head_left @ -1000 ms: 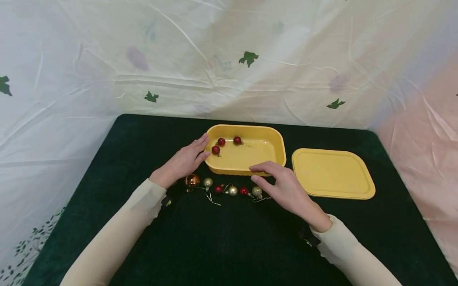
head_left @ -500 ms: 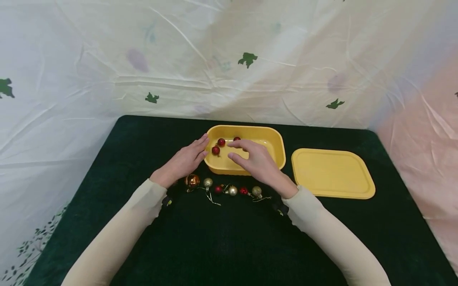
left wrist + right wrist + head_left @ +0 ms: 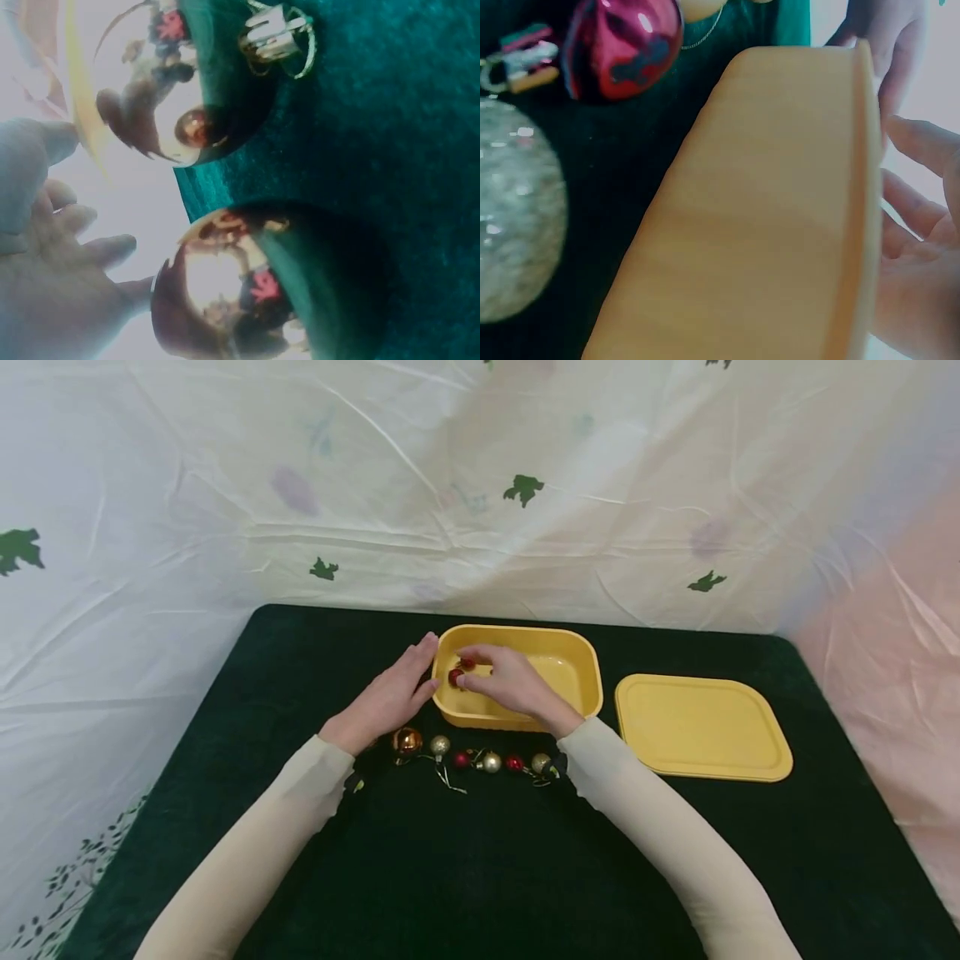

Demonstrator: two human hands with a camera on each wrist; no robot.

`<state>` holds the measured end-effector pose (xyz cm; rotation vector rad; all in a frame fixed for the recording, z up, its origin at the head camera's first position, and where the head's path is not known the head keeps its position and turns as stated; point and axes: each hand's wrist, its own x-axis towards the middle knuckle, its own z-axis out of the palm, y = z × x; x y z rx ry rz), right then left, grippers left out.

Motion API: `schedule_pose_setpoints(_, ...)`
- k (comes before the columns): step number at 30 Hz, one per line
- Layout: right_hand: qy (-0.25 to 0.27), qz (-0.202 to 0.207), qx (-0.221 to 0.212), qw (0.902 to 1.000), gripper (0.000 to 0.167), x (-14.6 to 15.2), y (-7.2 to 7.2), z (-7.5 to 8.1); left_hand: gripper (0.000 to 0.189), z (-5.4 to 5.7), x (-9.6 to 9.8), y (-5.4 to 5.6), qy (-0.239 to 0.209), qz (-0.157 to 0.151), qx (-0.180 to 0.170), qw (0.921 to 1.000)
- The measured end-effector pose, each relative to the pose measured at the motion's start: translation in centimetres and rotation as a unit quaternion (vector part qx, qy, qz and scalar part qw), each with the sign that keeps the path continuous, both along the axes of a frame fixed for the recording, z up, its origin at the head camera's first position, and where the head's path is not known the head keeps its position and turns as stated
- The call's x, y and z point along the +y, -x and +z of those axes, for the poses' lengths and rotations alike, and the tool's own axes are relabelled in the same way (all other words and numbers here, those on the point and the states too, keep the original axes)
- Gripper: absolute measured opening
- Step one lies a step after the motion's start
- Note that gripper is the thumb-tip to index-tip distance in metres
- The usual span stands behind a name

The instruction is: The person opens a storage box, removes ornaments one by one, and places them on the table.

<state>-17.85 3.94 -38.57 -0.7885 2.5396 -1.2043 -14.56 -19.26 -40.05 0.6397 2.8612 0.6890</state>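
Here, left grip (image 3: 385, 697) straight-fingered against yellow box (image 3: 487, 721), right grip (image 3: 512, 680) at red baubles (image 3: 454, 677), whether pinching unclear.

Head view downward, wrists close, box (image 3: 757, 202) shared

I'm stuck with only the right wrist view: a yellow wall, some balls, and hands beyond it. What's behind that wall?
Observer: In the head view, it's the side of an open yellow box with dark red balls in its left end.
Visitor: What is the right hand near in there?
Observer: The thumb of the right hand is right by those red balls; whether it grips one, I can't tell.
Visitor: Is there a lid anywhere?
Observer: Yes, a yellow lid lies flat on the dark green tabletop, to the right of the box.
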Motion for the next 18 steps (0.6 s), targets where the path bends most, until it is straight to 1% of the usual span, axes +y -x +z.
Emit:
schedule_pose_setpoints(2,0.0,-0.001,-0.015,0.9999,0.049,-0.2,0.5,-0.3,0.066,0.0,0.0,0.0,0.003,-0.001,-0.001,1.0)
schedule_pose_setpoints(5,-0.004,-0.003,-0.037,0.9993,0.048,-0.3,1.2,-0.9,0.063,0.0,0.1,0.1,0.01,-0.011,-0.011,0.9998)
schedule_pose_setpoints(10,-0.028,0.003,-0.062,0.9977,0.047,-0.6,2.0,-1.4,0.061,-0.2,0.1,0.2,0.013,-0.02,-0.019,0.9995)
schedule_pose_setpoints(13,-0.044,0.012,-0.068,0.9967,0.048,-0.8,2.3,-1.5,0.061,-0.3,0.0,0.2,0.014,-0.019,-0.018,0.9996)
schedule_pose_setpoints(18,-0.054,0.029,-0.063,0.9961,0.047,-1.3,2.6,-1.8,0.06,0.0,0.0,0.2,0.016,-0.017,-0.022,0.9995)
